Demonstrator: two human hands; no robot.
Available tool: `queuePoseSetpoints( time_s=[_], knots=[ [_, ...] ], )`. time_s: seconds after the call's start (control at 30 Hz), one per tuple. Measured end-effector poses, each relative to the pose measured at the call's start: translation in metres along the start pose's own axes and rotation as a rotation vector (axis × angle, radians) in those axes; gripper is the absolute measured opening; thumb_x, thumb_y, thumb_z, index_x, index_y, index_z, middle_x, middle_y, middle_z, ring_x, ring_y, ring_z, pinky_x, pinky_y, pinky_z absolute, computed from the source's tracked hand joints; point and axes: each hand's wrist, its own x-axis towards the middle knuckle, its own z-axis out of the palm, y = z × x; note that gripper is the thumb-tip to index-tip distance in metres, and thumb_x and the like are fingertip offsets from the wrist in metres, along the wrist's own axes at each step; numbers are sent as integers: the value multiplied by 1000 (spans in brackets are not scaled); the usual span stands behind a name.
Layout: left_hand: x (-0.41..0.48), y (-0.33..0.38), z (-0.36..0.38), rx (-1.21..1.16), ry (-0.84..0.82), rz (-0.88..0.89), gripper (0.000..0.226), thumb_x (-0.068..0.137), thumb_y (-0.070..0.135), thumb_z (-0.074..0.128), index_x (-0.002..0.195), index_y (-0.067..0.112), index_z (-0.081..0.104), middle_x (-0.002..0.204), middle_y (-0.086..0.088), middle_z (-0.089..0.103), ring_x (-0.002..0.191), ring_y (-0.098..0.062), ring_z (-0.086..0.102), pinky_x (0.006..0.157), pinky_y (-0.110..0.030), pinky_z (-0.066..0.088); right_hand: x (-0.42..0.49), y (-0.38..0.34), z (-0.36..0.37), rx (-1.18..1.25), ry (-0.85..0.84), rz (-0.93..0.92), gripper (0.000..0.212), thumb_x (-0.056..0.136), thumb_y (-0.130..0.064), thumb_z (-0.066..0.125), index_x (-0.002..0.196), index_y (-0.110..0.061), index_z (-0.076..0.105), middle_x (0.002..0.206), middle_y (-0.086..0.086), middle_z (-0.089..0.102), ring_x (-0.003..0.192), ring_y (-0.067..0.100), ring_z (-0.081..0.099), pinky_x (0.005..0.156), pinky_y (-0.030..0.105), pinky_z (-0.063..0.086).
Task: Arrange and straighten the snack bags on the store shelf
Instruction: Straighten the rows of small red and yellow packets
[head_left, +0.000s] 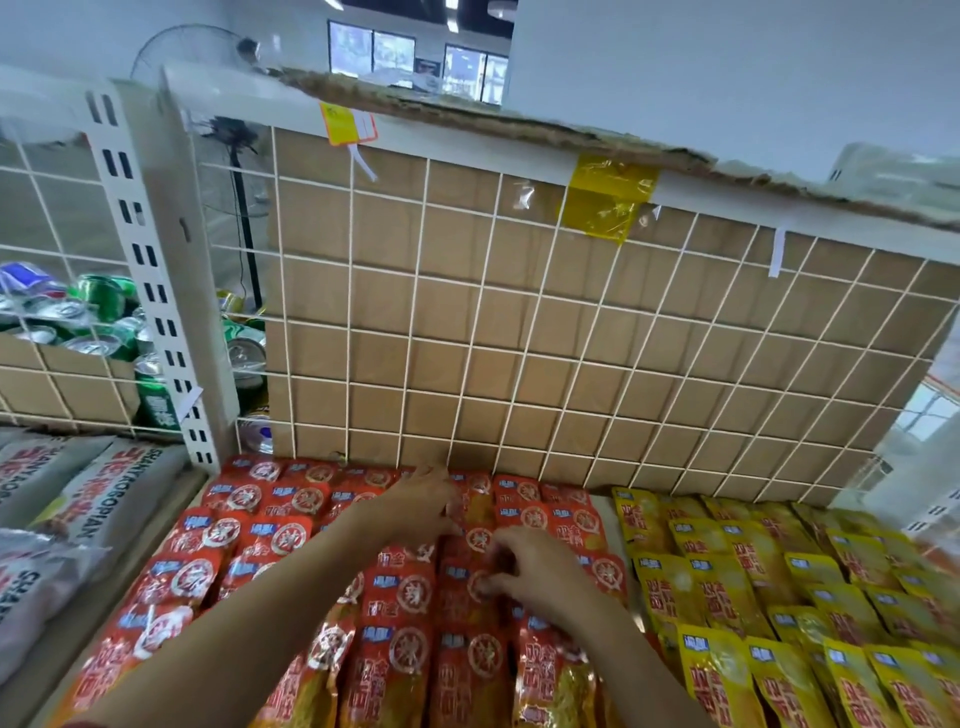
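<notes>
red snack bags with white circular emblems, yellow snack bags, white wire grid, brown cardboard, green cans

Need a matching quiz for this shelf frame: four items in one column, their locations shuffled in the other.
Things:
1. red snack bags
2. yellow snack bags
3. green cans
4. yellow tape

Places:
A. at the top of the wire grid
B. under the left hand and right hand
C. right part of the shelf
D. behind the wire grid, far left

Pairs: 1-B, 2-C, 3-D, 4-A
</notes>
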Motion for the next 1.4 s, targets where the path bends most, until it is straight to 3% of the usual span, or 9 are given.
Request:
queuePoseSetpoints(
  time_s=[0.23,0.4,0.67,0.87,1.03,1.17,1.4],
  knots=[
    [11,-7,-2,-94,-25,10,24,92,28,52,108,10,57,120,-9,48,114,-24,44,98,-35,37,1,2,1,52,39,-13,13,83,-31,63,86,-30,51,89,-13,51,80,4,48,61,15,33],
    [14,-10,-3,-164,16,22,20,93,24,51,107,11,56,117,-5,48,108,-21,49,92,-31,38,1,3,0,149,60,13,10,86,-26,61,89,-30,53,90,-14,53,87,5,52,70,17,39],
    [19,-14,-5,-178,48,39,18,93,24,52,106,12,56,116,-4,46,103,-16,47,93,-29,38,10,3,1,182,118,41,15,87,-26,60,102,-23,60,92,-14,53,87,4,50,71,16,38],
    [22,-13,-9,-152,48,22,22,94,24,50,109,10,56,119,-7,49,110,-21,46,94,-29,36,18,2,1,181,119,22,13,85,-28,64,97,-25,60,83,-17,49,84,4,50,67,16,37],
    [26,-11,-10,-216,13,-15,20,94,21,50,109,9,56,117,-8,54,103,-19,49,85,-25,37,22,2,1,212,145,21,9,84,-26,66,91,-27,61,84,-17,51,84,3,49,65,11,34],
    [24,-15,-12,-258,3,5,20,93,17,52,109,10,59,118,-6,55,109,-18,49,86,-20,33,24,4,1,204,148,16,10,83,-26,66,93,-23,63,90,-13,54,85,4,50,64,7,32],
    [22,-16,-14,-296,19,15,19,92,12,52,106,12,64,117,-5,54,108,-14,48,85,-17,32,25,6,2,209,116,17,8,83,-26,66,89,-27,62,89,-14,55,87,4,52,74,16,41]
  ],
)
